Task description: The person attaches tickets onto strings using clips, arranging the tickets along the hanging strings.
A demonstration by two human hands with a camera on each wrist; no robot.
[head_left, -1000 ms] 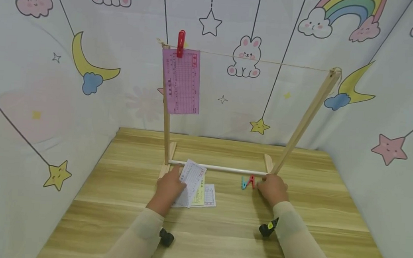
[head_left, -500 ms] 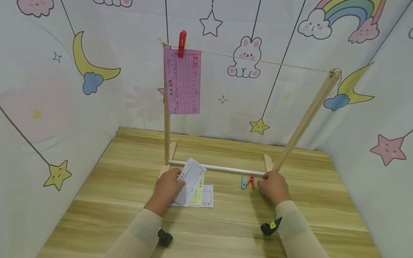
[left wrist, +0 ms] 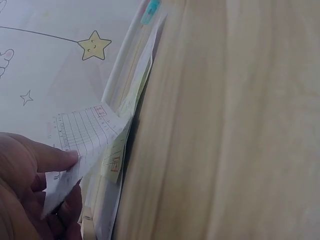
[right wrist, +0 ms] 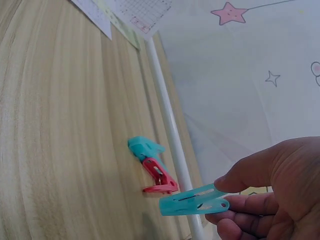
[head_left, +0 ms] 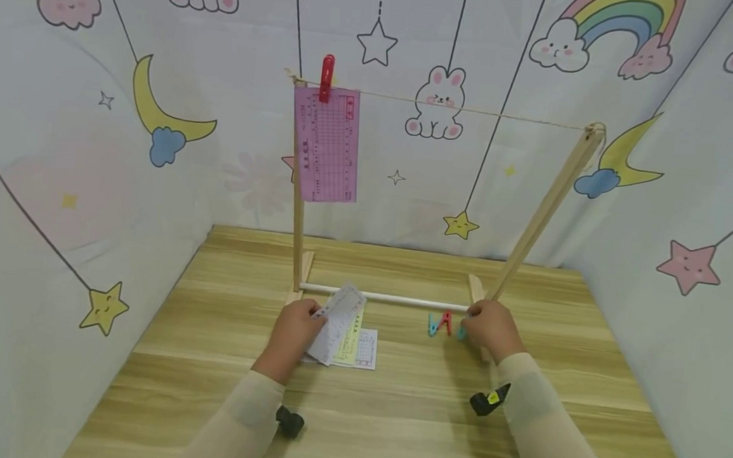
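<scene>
My left hand (head_left: pixel 295 330) pinches a white printed slip (left wrist: pixel 85 145) between thumb and fingers, its upper part lifted and bent. Under it on the table lie a yellow slip (head_left: pixel 351 341) and another white slip (head_left: pixel 367 348). My right hand (head_left: pixel 493 330) holds a teal clothespin (right wrist: pixel 192 201) by its handle ends, thumb on one side and fingers on the other. Beside it on the table rest a second teal clothespin (head_left: pixel 433 324) and a red clothespin (head_left: pixel 446 323), touching each other. A pink slip (head_left: pixel 328 145) hangs from the string (head_left: pixel 439 105) under a red clip (head_left: pixel 327 77).
A wooden frame stands on the table (head_left: pixel 391 422), with a left post (head_left: pixel 297 231), a right post (head_left: pixel 545 213) and a white rod (head_left: pixel 393 299) low between them. Patterned cloth (head_left: pixel 393 209) encloses the back and sides.
The right hand has lifted slightly from the table with the teal clothespin. The left hand has shifted a little left and tilted the white slip.
</scene>
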